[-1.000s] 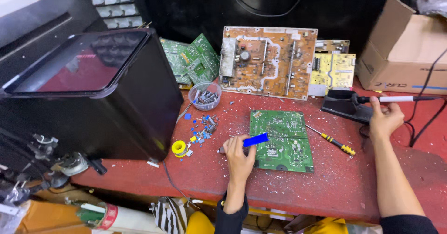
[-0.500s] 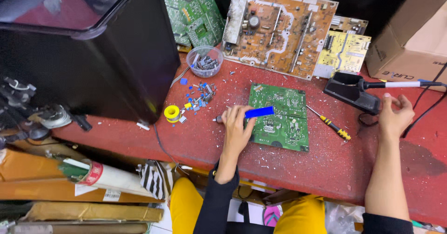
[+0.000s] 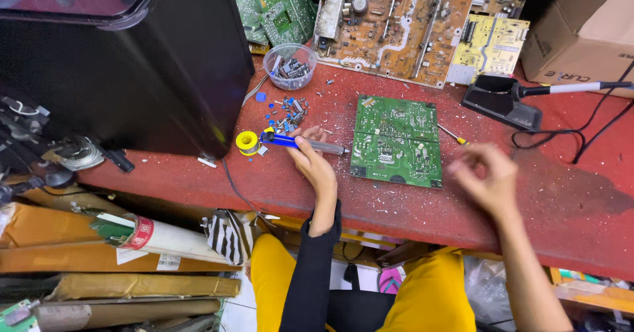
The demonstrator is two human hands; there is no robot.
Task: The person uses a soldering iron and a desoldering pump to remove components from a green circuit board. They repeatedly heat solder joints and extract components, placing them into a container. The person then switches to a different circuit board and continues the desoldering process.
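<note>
Left hand (image 3: 316, 163): fingers closed around tool (image 3: 300, 143).
Tool axis: lies left-right, grey tip towards green board (image 3: 396, 140).
Right hand (image 3: 485, 180): blurred, fingers curled, empty.

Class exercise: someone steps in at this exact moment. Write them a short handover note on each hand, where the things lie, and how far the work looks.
Left hand: grip shut on the blue-handled soldering tool, lying level over the red bench.
Right hand: empty, blurred, fingers curled, right of the green circuit board.
Board lies flat; solder spool and loose parts to its left.
Done or left: cannot tell; tool not touching board.
</note>
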